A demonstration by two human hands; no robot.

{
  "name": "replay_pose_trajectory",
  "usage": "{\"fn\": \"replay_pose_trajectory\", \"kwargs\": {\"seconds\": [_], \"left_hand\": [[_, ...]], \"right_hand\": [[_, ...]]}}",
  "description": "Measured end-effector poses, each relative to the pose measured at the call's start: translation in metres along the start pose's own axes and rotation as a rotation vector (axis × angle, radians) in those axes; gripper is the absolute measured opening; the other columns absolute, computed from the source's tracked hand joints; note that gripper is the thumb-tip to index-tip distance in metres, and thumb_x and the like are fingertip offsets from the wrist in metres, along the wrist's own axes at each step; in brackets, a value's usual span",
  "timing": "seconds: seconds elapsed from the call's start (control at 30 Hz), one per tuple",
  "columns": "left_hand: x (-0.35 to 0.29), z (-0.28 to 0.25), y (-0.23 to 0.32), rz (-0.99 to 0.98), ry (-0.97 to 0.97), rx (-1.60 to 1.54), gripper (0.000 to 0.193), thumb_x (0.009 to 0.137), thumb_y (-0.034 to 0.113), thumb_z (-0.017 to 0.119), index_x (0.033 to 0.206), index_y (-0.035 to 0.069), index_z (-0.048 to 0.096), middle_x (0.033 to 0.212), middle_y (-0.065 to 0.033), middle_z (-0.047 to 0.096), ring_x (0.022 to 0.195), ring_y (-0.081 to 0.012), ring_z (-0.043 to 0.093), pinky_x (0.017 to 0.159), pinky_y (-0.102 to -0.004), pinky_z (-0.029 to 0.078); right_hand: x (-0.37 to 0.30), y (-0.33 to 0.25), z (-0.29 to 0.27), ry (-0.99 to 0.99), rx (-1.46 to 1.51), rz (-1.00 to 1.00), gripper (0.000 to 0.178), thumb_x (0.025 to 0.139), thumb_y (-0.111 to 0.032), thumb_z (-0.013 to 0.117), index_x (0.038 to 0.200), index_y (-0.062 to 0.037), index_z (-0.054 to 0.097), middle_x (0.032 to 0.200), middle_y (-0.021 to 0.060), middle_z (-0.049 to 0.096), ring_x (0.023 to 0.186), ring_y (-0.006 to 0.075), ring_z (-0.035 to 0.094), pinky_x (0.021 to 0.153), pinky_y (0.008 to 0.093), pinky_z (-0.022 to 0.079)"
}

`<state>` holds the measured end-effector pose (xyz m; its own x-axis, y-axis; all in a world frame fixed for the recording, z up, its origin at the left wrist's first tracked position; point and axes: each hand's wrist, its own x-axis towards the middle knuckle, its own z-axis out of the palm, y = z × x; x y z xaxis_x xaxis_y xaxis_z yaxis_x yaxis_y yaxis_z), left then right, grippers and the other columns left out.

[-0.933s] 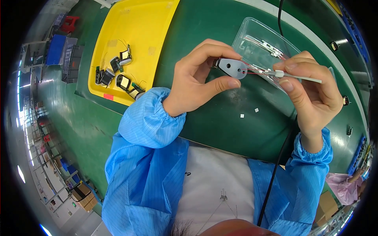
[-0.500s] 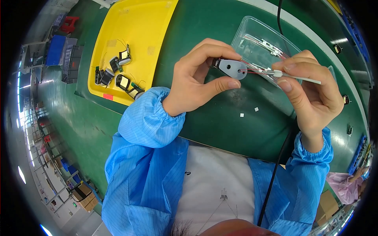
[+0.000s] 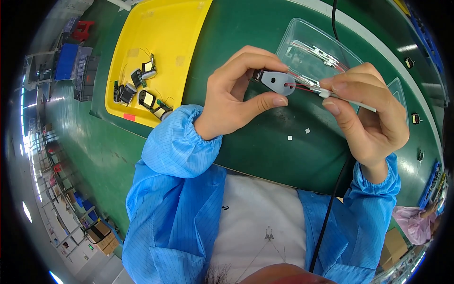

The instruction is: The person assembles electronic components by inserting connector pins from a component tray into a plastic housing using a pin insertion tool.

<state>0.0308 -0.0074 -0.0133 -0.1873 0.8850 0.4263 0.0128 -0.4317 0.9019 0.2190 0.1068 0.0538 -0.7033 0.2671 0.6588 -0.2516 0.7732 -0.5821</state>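
Between the fingers and thumb of my left hand (image 3: 227, 94) is a grey teardrop-shaped housing (image 3: 278, 81) with small dark holes; a black part shows at its left end. Red wires (image 3: 301, 87) run from one of its holes toward the right. My right hand (image 3: 373, 109) pinches a thin white strip (image 3: 363, 104) that the wires lead to, with a small white block (image 3: 325, 94) by the fingertips. Both hands are above the green table. Beyond them stands a clear plastic box (image 3: 289, 35) with several silvery, red-wired strips (image 3: 319, 54) inside.
To the left is a yellow tray (image 3: 165, 33) with several black device parts (image 3: 146, 98) and loose wires. Two small white squares (image 3: 290, 137) lie on the green table (image 3: 265, 154). A black cable (image 3: 328, 208) passes across my front. Another person's pink sleeve (image 3: 410, 222) shows at far right.
My right hand has shifted slightly left, bringing the strip nearer the housing, and the strip now slants more steeply. My left hand and the housing have barely moved.
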Motion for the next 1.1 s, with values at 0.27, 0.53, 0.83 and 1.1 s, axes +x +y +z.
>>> {"fn": "replay_pose_trajectory", "kwargs": {"seconds": [0.27,0.53,0.83,1.1], "left_hand": [[0.0001,-0.0044,-0.0015,0.028,-0.051,0.079,0.043,0.076,0.008,0.076,0.112,-0.002,0.055,0.111,-0.0147,0.055,0.104,-0.0213,0.055,0.089,-0.033,0.047],[-0.0002,-0.005,-0.0023,0.042,-0.052,0.096,0.043,0.075,0.007,0.076,0.112,-0.002,0.055,0.111,-0.0145,0.054,0.105,-0.0221,0.055,0.088,-0.0329,0.048],[-0.0004,-0.006,-0.0024,0.051,-0.055,0.128,0.044,0.074,0.007,0.077,0.111,-0.001,0.055,0.11,-0.014,0.054,0.106,-0.0229,0.055,0.088,-0.0333,0.048],[-0.0002,-0.0048,-0.0029,0.043,-0.045,0.108,0.045,0.073,0.007,0.077,0.111,-0.001,0.055,0.111,-0.0138,0.053,0.106,-0.0236,0.055,0.089,-0.0342,0.048]], "right_hand": [[0.0019,-0.0007,0.0012,0.009,-0.046,-0.068,0.025,0.07,0.009,0.071,0.092,0.0062,0.059,0.082,0.0191,0.066,0.074,0.0277,0.063,0.063,0.0337,0.048],[0.0019,-0.0017,0.0015,-0.001,-0.055,-0.069,0.025,0.069,0.008,0.072,0.09,0.0061,0.06,0.082,0.0191,0.066,0.071,0.0272,0.063,0.061,0.0328,0.046],[0.0005,0.0004,0.0037,0.02,-0.059,-0.107,0.024,0.067,0.008,0.072,0.088,0.0063,0.059,0.081,0.0201,0.066,0.066,0.0268,0.061,0.057,0.033,0.046],[0.0012,-0.0017,0.004,0.012,-0.086,-0.125,0.026,0.066,0.008,0.073,0.087,0.0054,0.059,0.081,0.0218,0.065,0.066,0.0267,0.06,0.056,0.032,0.045]]}}
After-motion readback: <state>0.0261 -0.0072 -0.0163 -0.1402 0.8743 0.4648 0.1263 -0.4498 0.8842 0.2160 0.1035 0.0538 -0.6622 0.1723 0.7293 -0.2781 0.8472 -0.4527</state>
